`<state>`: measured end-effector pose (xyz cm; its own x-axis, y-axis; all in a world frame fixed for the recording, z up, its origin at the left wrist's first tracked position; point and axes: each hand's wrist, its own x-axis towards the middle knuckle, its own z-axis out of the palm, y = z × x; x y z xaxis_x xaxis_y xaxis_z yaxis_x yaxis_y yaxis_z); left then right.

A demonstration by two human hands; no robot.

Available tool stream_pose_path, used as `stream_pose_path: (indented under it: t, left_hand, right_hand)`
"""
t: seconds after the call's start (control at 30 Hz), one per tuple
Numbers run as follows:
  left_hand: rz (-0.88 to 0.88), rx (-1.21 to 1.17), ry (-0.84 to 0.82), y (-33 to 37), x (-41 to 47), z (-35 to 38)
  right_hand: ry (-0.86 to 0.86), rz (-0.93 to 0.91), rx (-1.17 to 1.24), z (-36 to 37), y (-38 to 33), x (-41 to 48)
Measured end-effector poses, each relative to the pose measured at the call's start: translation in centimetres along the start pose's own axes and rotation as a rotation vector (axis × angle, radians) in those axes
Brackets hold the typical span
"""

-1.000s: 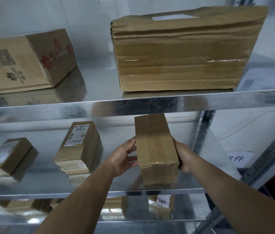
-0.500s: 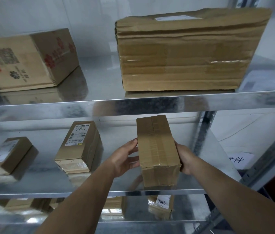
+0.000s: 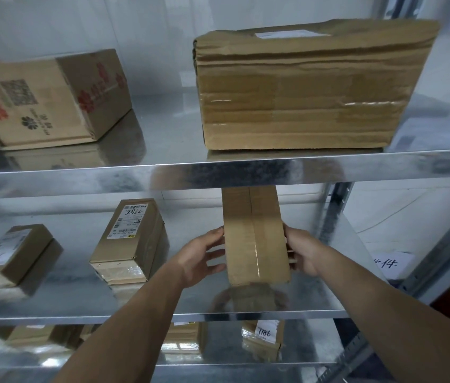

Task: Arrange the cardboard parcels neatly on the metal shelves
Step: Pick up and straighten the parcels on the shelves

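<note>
Down low, under the arms, the bottom shelf has a parcel with a white tag on it.

Just above that, both hands are on one tall parcel. It stands on its end on the right part of the middle shelf, a little way back from the front edge. The left hand has bent fingers, spread a little, with the tips on the left side of the parcel. The right hand has its fingers close together and wrapped on the right side. The two hands hold it between them.

I think this step is putting that parcel in its place. It looks like it is down on the shelf, but it leans a bit. Next, I think the hands need to push it straight so it lines up with its neighbours, then let go softly so it does not tip.

To the left on the same shelf sits a labelled parcel, well apart from the tall one. Further left is a small parcel, turned at a slant.

Up and further back, the top shelf carries a big taped parcel on the right and a printed box on the left, which sits crooked.
</note>
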<state>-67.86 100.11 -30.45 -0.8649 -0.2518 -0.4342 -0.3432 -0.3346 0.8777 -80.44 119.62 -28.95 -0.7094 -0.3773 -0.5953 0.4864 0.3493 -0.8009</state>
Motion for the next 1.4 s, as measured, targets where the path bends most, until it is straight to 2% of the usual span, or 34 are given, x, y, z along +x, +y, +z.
stream_pose_path:
  t: [0.33,0.57,0.73,1.4]
  left_hand:
    - [0.054,-0.027,0.06,-0.3,0.2,0.0]
    - [0.08,0.033,0.022,-0.8,0.8,-0.1]
    - [0.037,0.04,0.006,-0.7,1.2,-0.8]
    - [0.014,0.027,-0.016,-1.2,0.9,-0.6]
  right_hand:
    - [-0.069,-0.035,0.156,-0.3,0.2,-0.3]
    - [-0.039,-0.046,0.181,0.1,0.3,-0.6]
    - [-0.037,-0.039,0.228,0.1,0.6,-0.6]
    - [-0.038,-0.028,0.165,0.0,0.6,-0.2]
